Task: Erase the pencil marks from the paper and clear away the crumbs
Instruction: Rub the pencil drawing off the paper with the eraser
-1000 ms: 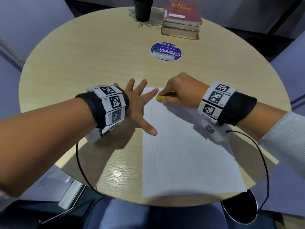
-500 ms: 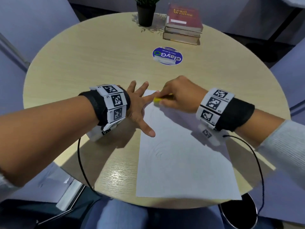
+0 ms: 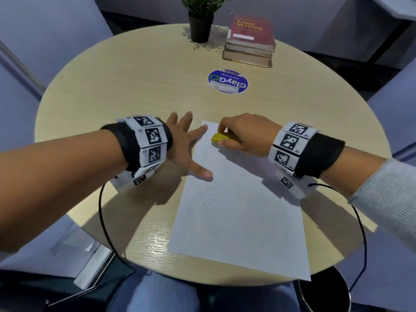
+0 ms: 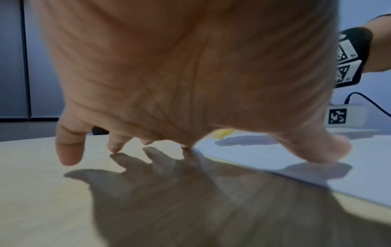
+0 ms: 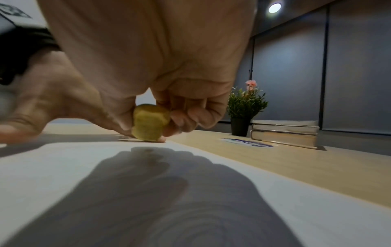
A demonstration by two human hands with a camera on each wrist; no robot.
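Observation:
A white sheet of paper with faint pencil swirls lies on the round wooden table. My right hand pinches a yellow eraser and presses it onto the paper's far left corner. The right wrist view shows the eraser held between thumb and fingers, its end on the paper. My left hand is spread flat, index finger and thumb on the paper's left edge, the other fingers on the table. The left wrist view shows the left hand with fingertips down on the table and the paper.
A blue round sticker sits on the table beyond the paper. At the far edge stand a potted plant and a stack of books. A dark bin stands on the floor at the lower right. Cables hang from both wrists.
My right hand has slid the eraser a short way back and forth at the paper's far corner. The left hand stays spread on the paper's left edge. The head view has tilted up a little.

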